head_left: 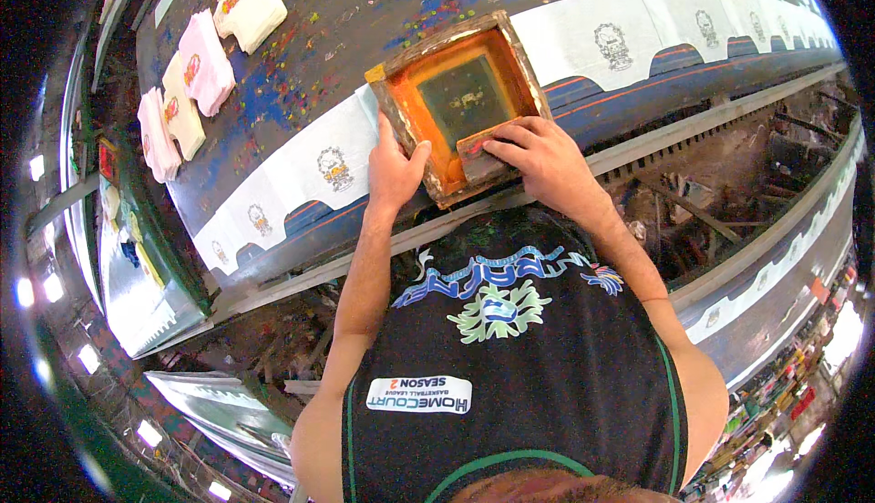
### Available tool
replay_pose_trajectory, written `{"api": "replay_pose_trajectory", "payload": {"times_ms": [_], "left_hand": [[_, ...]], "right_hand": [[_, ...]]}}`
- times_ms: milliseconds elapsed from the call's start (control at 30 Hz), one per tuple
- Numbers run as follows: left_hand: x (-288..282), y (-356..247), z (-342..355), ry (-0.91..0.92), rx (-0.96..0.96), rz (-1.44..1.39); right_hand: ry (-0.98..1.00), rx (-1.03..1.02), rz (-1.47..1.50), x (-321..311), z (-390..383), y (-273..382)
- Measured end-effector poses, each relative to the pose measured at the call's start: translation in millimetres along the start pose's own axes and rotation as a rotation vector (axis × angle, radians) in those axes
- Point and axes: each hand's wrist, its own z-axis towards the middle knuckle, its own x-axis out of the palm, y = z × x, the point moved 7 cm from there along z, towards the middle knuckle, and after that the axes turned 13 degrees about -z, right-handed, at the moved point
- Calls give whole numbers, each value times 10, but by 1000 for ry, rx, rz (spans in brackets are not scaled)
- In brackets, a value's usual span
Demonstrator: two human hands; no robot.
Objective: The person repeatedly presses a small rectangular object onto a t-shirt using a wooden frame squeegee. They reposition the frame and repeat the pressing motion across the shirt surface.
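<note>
A wooden screen-printing frame (447,40) with orange inner edges and a dark mesh window (467,93) lies on a row of white cut fabric pieces (570,43). My left hand (396,170) grips the frame's left side near its lower corner, thumb over the wood. Inside the frame, at its near end, my right hand (547,161) has its fingers wrapped over a wooden squeegee (476,159). Small printed figures show on the fabric at both sides of the frame; the piece beneath it is mostly hidden.
Stacks of pink and cream printed pieces (205,61) sit at the far left of the long, paint-spotted table (319,56). A metal rail (702,129) runs along its near edge. Another table with white pieces (729,316) stands at the right, beyond a gap with wooden bars.
</note>
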Motion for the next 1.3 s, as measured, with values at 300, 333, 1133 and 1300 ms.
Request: {"api": "replay_pose_trajectory", "payload": {"times_ms": [300, 333, 1133, 1300], "left_hand": [[34, 108, -53, -9, -10, -15], [37, 114, -51, -10, -13, 0], [82, -59, -161, -105, -155, 339], [83, -44, -164, -106, -151, 343]], "right_hand": [[13, -51, 5, -3, -14, -33], [19, -53, 10, -8, -3, -33], [25, -148, -27, 42, 1099, -426], [-37, -154, -63, 95, 1101, -406]]}}
